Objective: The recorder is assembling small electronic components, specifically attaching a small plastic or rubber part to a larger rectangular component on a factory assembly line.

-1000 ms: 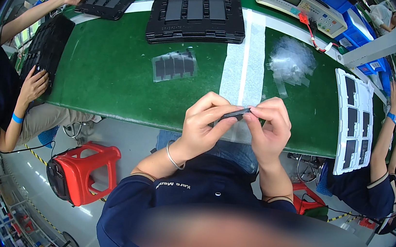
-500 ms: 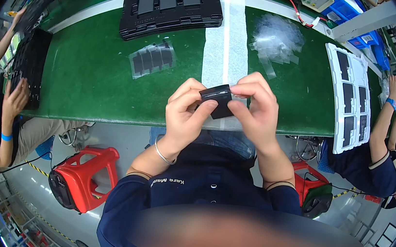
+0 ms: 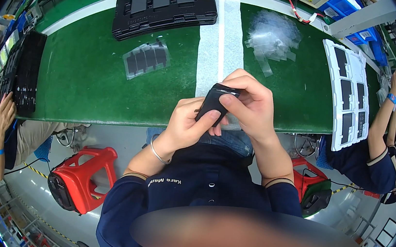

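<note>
A flat black battery is held tilted between my two hands, above the near edge of the green table. My left hand grips its lower left side, with the thumb pressed on its face. At its upper right corner, my right hand pinches it, thumb on the front and fingers behind. A small dark tab sticks out beside my left fingers. Beyond my hands lies a clear film sheet with dark strips. Farther right is a loose pile of clear film pieces.
Stacked black trays with grey rectangular pieces stand at the back. A white tray holding black flat pieces is at the right edge. A pale cloth strip crosses the green table. Co-workers' hands are busy on both sides.
The battery has turned more upright in my hands and shifted slightly left. My right thumb has moved onto its face. The co-worker's hand at left has moved lower.
</note>
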Demonstrator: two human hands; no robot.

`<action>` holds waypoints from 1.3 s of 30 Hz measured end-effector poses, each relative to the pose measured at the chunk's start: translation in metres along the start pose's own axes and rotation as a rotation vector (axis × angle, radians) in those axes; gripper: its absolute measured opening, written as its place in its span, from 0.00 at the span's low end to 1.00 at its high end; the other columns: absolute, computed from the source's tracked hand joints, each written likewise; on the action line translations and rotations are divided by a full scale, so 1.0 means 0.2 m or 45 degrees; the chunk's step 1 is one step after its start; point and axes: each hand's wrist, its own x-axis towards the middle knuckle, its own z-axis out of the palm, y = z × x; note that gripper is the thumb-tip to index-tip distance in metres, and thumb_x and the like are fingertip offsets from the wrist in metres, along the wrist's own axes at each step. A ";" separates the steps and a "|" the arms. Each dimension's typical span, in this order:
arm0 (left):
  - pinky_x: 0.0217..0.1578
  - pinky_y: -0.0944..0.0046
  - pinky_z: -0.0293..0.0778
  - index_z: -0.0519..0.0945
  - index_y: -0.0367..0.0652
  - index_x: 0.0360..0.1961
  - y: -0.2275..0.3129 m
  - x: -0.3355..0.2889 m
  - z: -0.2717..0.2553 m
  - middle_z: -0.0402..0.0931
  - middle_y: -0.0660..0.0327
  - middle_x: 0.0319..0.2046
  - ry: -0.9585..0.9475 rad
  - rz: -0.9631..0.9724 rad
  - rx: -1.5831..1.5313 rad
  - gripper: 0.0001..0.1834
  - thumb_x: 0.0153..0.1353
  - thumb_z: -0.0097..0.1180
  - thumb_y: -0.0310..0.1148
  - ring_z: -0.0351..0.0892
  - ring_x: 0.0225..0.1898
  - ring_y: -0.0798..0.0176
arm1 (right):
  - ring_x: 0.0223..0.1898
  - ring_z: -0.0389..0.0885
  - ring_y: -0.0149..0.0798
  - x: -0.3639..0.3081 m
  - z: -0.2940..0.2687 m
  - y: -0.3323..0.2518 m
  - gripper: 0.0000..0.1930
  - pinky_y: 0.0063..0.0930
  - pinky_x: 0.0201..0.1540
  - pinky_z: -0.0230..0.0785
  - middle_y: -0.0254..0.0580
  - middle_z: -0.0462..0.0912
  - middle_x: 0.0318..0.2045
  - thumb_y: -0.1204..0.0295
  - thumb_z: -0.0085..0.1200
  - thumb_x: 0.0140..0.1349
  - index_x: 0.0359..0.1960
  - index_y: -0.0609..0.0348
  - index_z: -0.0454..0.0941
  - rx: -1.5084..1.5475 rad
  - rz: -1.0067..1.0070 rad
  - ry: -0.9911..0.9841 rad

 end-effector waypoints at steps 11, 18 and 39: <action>0.16 0.74 0.70 0.77 0.32 0.29 0.02 0.00 -0.05 0.77 0.58 0.22 -0.062 -0.077 0.026 0.10 0.62 0.47 0.27 0.75 0.18 0.70 | 0.28 0.74 0.29 0.03 -0.04 -0.05 0.18 0.21 0.30 0.66 0.37 0.78 0.27 0.81 0.63 0.43 0.40 0.59 0.81 -0.398 -0.180 -0.177; 0.17 0.73 0.69 0.75 0.29 0.33 0.00 -0.02 -0.01 0.77 0.56 0.22 0.036 -0.123 -0.357 0.12 0.64 0.44 0.30 0.74 0.17 0.69 | 0.27 0.68 0.26 -0.04 0.05 0.09 0.14 0.19 0.32 0.62 0.34 0.75 0.26 0.81 0.63 0.46 0.37 0.63 0.77 0.074 -0.250 0.171; 0.14 0.76 0.61 0.77 0.32 0.34 0.06 -0.01 -0.03 0.76 0.60 0.21 0.126 -0.218 -0.117 0.13 0.64 0.46 0.32 0.69 0.14 0.74 | 0.24 0.70 0.23 0.07 -0.01 -0.03 0.10 0.21 0.29 0.63 0.34 0.75 0.24 0.74 0.48 0.62 0.25 0.66 0.74 -0.331 0.069 -0.030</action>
